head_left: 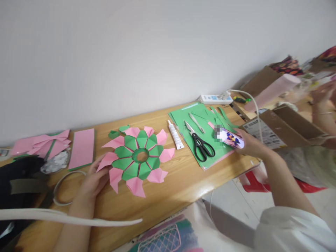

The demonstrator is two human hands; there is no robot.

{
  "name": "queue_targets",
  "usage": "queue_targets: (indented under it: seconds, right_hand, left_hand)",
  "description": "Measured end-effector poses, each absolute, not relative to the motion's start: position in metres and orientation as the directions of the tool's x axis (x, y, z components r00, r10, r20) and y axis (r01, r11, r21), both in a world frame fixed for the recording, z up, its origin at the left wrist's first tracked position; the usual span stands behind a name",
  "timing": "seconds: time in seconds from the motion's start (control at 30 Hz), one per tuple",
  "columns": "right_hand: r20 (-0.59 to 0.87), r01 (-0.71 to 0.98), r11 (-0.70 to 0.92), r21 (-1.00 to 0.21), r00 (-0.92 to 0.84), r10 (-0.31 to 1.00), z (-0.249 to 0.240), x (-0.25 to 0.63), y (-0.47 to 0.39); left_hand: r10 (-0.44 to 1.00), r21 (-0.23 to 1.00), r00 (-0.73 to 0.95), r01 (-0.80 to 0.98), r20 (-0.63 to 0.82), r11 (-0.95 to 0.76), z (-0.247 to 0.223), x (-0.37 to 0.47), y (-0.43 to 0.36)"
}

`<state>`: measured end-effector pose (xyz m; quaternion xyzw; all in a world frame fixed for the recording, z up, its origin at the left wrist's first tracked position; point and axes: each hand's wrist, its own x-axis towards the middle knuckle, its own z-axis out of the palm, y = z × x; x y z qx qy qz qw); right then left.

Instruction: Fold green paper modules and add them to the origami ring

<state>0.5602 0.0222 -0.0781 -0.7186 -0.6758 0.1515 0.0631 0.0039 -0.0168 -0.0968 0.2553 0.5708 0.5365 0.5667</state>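
A ring-shaped folded-paper flower [128,170], green in the middle with pink pointed petals, is at the left centre over the wooden table. My left hand [94,180] grips its left petals, with the fingertips partly hidden behind the paper. On the right, my right hand [249,142] is closed around the near end of a smartphone [232,139] whose lit screen shows a picture. The phone is over a stack of green paper sheets [193,143]. Black-handled scissors [198,144] lie on those sheets beside a slim pen-like tool [196,122]. A white glue tube [175,134] rests between flower and sheets.
Pink paper [82,148], a pink paper bow [49,141] and a pale ring [56,192] are at left. A power strip [215,99] stands by the wall. Cardboard boxes [283,127] and another person's hand [324,94] are at right. A white strip [78,219] crosses the foreground.
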Motion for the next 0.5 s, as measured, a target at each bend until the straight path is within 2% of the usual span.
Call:
queue_targets:
  seconds: [0.13, 0.37, 0.47, 0.5]
  right_hand:
    - [-0.192, 0.94, -0.112, -0.323, 0.051, 0.98, -0.074, 0.559, 0.023]
    - [-0.19, 0.926, -0.097, -0.364, 0.028, 0.981, -0.069, 0.553, 0.027]
    - [-0.151, 0.932, -0.118, -0.343, 0.07, 0.986, -0.05, 0.548, 0.026]
    - [-0.136, 0.934, -0.117, -0.339, 0.074, 0.988, -0.039, 0.545, 0.023]
  left_hand:
    - [0.901, 0.904, -0.211, -0.293, -0.379, 0.312, -0.095, 0.005, -0.017]
    - [0.928, 0.933, -0.155, -0.176, -0.34, 0.312, -0.091, 0.006, -0.019]
    - [0.936, 0.945, -0.126, -0.043, -0.328, 0.325, -0.081, -0.015, -0.025]
    - [0.943, 0.947, -0.119, 0.054, -0.31, 0.317, -0.076, -0.026, -0.028]
